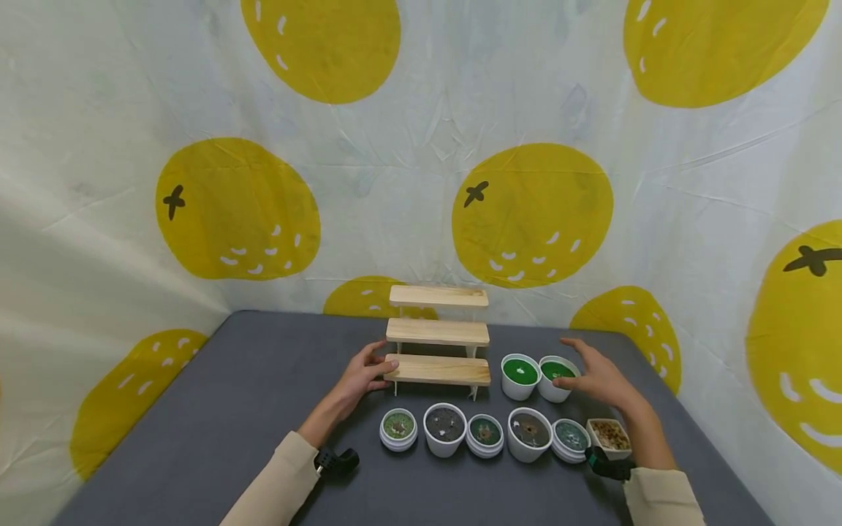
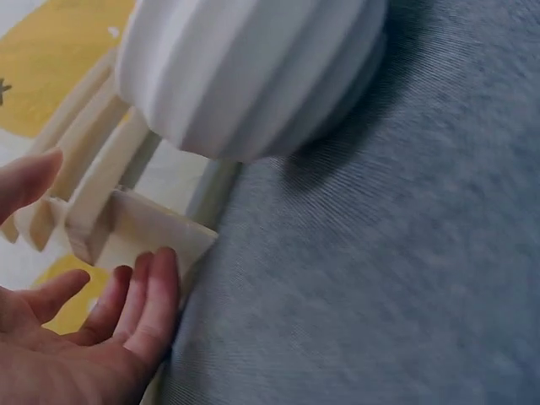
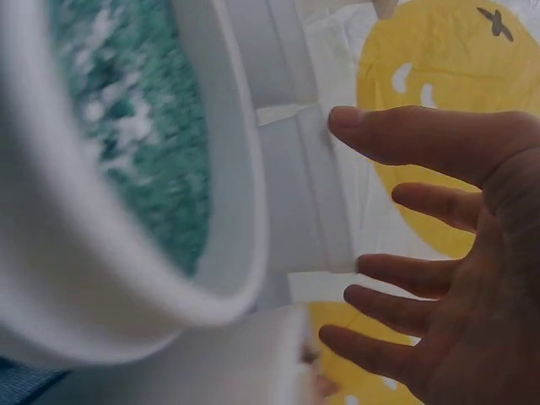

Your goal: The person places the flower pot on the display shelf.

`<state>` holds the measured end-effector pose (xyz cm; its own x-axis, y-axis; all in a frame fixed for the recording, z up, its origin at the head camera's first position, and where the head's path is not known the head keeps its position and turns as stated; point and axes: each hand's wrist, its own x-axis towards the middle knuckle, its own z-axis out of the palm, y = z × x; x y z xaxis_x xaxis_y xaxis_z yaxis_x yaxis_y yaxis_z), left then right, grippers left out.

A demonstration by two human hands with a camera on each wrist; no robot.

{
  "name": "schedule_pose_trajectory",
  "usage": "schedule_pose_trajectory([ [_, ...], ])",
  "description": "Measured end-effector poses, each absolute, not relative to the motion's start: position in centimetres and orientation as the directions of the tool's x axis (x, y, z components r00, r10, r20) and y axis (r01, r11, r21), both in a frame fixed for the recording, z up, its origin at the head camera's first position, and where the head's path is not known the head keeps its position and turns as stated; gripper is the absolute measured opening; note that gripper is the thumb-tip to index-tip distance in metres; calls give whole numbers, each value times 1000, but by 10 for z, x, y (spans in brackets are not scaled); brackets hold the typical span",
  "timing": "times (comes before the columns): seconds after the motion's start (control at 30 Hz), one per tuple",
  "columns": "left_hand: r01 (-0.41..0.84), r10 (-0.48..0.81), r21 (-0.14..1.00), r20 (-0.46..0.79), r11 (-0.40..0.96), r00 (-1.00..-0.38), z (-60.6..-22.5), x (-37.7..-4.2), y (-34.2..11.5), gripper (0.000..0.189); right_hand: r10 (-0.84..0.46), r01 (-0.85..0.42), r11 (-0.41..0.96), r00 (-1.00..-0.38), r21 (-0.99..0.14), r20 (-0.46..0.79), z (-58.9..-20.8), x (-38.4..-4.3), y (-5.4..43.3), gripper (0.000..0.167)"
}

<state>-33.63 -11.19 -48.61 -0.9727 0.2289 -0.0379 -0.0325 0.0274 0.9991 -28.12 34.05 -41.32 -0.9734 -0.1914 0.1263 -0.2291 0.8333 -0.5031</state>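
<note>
your left grip (image 1: pixel 358 375), fingers apart and touching its end, is the nearer to the wooden stand (image 1: pixel 438 332) just below mid-frame, which lies rightward, long axis running across, while your right grip (image 1: pixel 601 378), also spread, is beside the right-hand green-filled pot (image 1: pixel 555 394).

Soft, diffuse light fills the head view, palest on the fabric (image 1: pixel 388 183) beyond the hands (image 1: pixel 357 376); the desk (image 1: pixel 283 380) beneath them looks darker. Both wrist views are dimmer: white pots (image 2: pixel 253 76) close beside the hands blur, the left one casting a soft shadow (image 2: pixel 316 169).
</note>
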Motion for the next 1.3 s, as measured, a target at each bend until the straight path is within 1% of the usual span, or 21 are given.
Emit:
schedule_pose_trajectory([
  [0.2, -40, 291, 999, -32, -20, -956, -495, -335, -114, 79, -194, -206, 795, -977, -571, 84, -421, -282, 345, 90],
  [0.3, -52, 327, 996, -28, -66, -945, -496, -336, -114, 78, -202, -201, 785, -977, -586, 64, -422, -282, 348, 91],
  [0.4, -52, 337, 996, -22, -79, -941, -496, -336, -115, 78, -213, -202, 778, -976, -595, 52, -423, -283, 347, 91],
  [0.67, -34, 342, 997, -10, -64, -940, -499, -335, -117, 78, -223, -223, 780, -972, -585, 74, -432, -286, 345, 88],
  [1.0, -33, 364, 997, -5, -73, -931, -500, -338, -119, 70, -198, -179, 789, -980, -588, 33, -437, -291, 346, 88],
  [1.3, -39, 371, 996, -8, -75, -929, -500, -339, -121, 71, -170, -164, 797, -984, -581, 45, -433, -288, 344, 85],
])
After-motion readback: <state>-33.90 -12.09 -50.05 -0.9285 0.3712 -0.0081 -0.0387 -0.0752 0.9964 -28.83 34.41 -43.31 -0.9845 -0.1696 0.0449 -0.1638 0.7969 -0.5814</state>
